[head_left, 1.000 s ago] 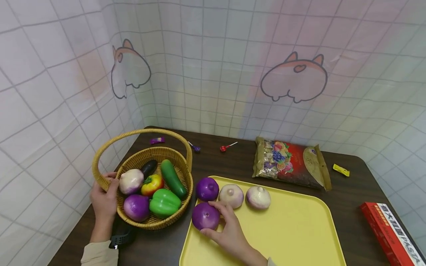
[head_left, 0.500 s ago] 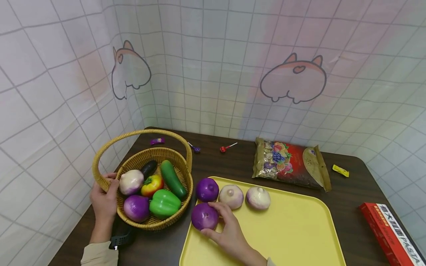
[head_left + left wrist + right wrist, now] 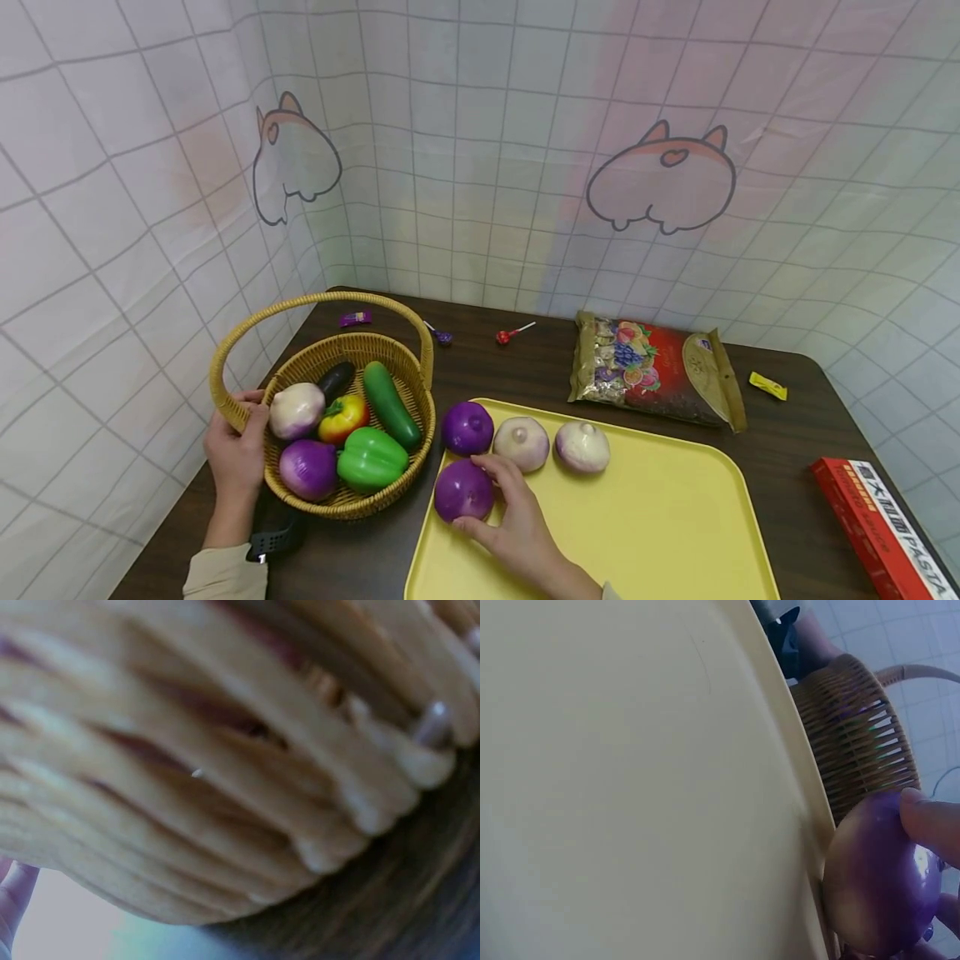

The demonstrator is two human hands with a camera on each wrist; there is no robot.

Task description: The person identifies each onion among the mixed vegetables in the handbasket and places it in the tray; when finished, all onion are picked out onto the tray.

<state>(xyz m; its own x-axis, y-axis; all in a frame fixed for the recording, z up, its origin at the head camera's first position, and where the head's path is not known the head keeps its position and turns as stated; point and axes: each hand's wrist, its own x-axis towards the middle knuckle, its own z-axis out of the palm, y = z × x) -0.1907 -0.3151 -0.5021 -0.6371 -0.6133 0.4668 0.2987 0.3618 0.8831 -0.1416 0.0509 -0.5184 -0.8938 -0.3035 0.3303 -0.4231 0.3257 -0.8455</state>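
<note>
The purple onion is in the lower middle of the head view, at the left border of the yellow tray. The right hand pinches it, with thumb and index finger bent around its right side. Compared with half a second ago, this onion is turned a little under the fingers and sits very slightly lower in the frame; its root mark is now harder to see. I judge this as a small adjustment: the onion is not released, and the work has advanced very little. Whether its weight is fully on the tray, I cannot tell.

Just above it is a second purple onion, and to the right of that one are a whitish onion and another whitish onion, near each other but with a gap.

At left of centre stands the wicker basket. The left hand grips its left rim beside the foot of the handle, and this has not changed. Inside lie a white-purple onion, a violet onion, an eggplant, a cucumber, a green bell pepper and a red-yellow pepper.

Farther out, a candy bag lies at upper right of the tray, and a pasta box at the lower right of the frame.
</note>
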